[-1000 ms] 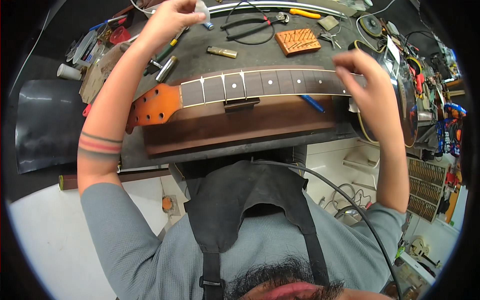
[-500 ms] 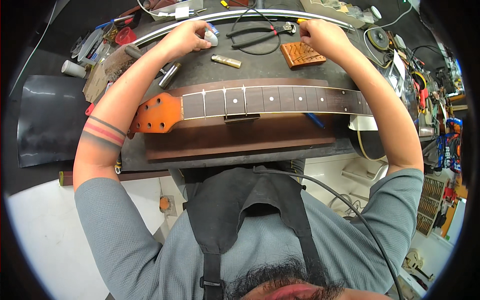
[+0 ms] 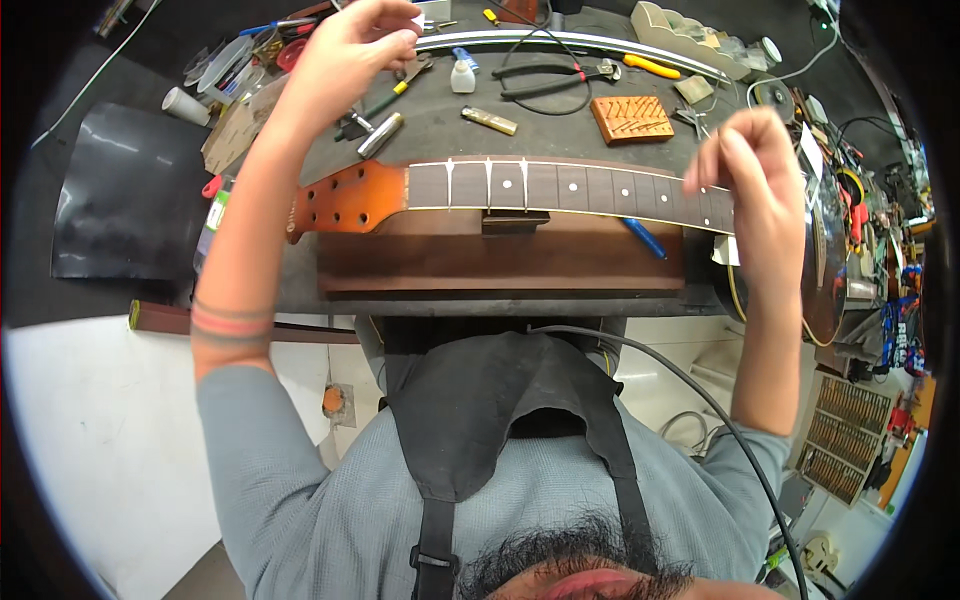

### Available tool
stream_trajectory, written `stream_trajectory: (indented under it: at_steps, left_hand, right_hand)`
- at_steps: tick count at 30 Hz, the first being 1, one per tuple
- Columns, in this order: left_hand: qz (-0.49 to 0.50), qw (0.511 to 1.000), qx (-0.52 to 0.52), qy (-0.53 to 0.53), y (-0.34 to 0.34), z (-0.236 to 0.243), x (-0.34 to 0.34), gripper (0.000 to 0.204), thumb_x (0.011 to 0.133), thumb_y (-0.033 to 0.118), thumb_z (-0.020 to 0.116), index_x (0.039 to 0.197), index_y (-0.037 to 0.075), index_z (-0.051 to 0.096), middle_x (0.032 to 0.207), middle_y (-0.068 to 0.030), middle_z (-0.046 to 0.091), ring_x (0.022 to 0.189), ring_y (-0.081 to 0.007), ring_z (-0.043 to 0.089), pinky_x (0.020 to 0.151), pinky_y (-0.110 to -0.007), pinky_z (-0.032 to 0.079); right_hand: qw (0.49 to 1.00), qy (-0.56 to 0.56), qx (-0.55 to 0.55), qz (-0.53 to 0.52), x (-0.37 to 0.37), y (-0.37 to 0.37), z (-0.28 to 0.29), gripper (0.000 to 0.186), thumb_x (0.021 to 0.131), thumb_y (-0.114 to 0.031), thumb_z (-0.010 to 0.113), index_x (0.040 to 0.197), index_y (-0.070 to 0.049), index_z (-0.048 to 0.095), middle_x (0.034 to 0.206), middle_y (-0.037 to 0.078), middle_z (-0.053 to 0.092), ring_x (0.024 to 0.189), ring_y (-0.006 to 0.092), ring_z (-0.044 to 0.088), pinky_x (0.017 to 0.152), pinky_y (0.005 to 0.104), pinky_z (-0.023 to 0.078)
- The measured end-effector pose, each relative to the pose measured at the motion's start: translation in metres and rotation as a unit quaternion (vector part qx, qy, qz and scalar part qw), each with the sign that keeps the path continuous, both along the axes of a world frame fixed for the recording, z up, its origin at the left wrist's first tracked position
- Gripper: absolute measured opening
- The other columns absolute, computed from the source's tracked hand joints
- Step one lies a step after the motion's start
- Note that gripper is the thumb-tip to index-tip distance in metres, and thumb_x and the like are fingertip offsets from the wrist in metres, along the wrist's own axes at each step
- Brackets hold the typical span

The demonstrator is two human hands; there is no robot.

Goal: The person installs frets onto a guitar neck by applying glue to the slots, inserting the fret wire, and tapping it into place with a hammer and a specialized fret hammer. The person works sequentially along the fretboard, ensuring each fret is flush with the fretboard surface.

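Note:
My left hand (image 3: 362, 48) is raised over the far left of the bench, thumb and fingers apart, with nothing visible between them. Near it stands a small white bottle (image 3: 463, 78), upright, beside a blue-and-white item (image 3: 465, 57). My right hand (image 3: 758, 175) hovers over the right end of the guitar neck (image 3: 540, 185), its fingers bent and smeared by motion. The neck lies across the bench with its orange headstock (image 3: 350, 200) at the left, propped on a dark block (image 3: 512, 220). Several pale strips cross the fretboard near the headstock.
Behind the neck lie a hammer (image 3: 380, 135), a small cylinder (image 3: 489, 121), black-handled cutters (image 3: 560, 78) and a wooden block with upright pins (image 3: 632, 119). A blue marker (image 3: 645, 238) lies in front. Crowded tools (image 3: 850, 190) line the right side.
The white bottle left my left hand and now stands on the bench; that hand moved further back and left. My right hand came nearer, from beside the cutters to over the neck.

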State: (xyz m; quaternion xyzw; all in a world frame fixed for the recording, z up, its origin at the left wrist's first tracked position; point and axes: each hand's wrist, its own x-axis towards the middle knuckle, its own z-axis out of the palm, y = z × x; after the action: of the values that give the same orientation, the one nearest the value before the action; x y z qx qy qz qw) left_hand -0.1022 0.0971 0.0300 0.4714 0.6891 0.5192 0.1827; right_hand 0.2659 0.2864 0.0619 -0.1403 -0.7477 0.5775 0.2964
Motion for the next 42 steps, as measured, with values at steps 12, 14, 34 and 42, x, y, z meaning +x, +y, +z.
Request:
stream_trajectory:
  at_steps: [12, 14, 34, 42]
  left_hand:
    - [-0.013, 0.984, 0.153, 0.090, -0.108, -0.025, 0.195, 0.032, 0.089, -0.005, 0.083, 0.119, 0.000, 0.071, 0.104, -0.0127, 0.074, 0.091, -0.0230, 0.072, 0.079, -0.034, 0.058]
    - [-0.008, 0.977, 0.160, 0.144, -0.111, -0.030, 0.196, 0.029, 0.087, -0.005, 0.084, 0.113, 0.000, 0.071, 0.096, -0.0119, 0.074, 0.085, -0.0256, 0.072, 0.075, -0.035, 0.058]
    - [0.029, 0.979, 0.145, 0.141, -0.121, -0.045, 0.189, 0.012, 0.097, -0.010, 0.072, 0.098, -0.003, 0.062, 0.090, -0.0112, 0.069, 0.079, -0.0188, 0.064, 0.072, -0.030, 0.054]
    - [0.018, 0.981, 0.135, 0.136, -0.122, -0.043, 0.196, 0.012, 0.097, -0.008, 0.074, 0.098, -0.003, 0.064, 0.091, -0.0115, 0.070, 0.079, -0.0191, 0.065, 0.072, -0.031, 0.055]
  right_hand:
    - [0.975, -0.127, 0.134, 0.122, -0.019, -0.133, -0.035, 0.020, 0.104, -0.001, 0.059, 0.122, 0.004, 0.052, 0.102, 0.025, 0.071, 0.096, 0.0441, 0.074, 0.085, 0.0475, 0.058]
    - [0.971, -0.125, 0.130, 0.160, -0.026, -0.136, -0.033, 0.018, 0.102, 0.000, 0.060, 0.117, 0.004, 0.052, 0.099, 0.025, 0.070, 0.094, 0.0462, 0.072, 0.081, 0.0491, 0.057]
    - [0.981, -0.055, 0.184, -0.040, 0.004, -0.121, -0.069, 0.017, 0.094, 0.000, 0.081, 0.103, -0.002, 0.066, 0.084, 0.006, 0.069, 0.064, 0.0157, 0.062, 0.061, 0.0298, 0.051]
    - [0.982, -0.037, 0.185, 0.014, -0.008, -0.138, -0.063, 0.023, 0.087, -0.001, 0.085, 0.102, -0.002, 0.068, 0.082, 0.006, 0.067, 0.066, 0.0189, 0.064, 0.059, 0.0324, 0.051]
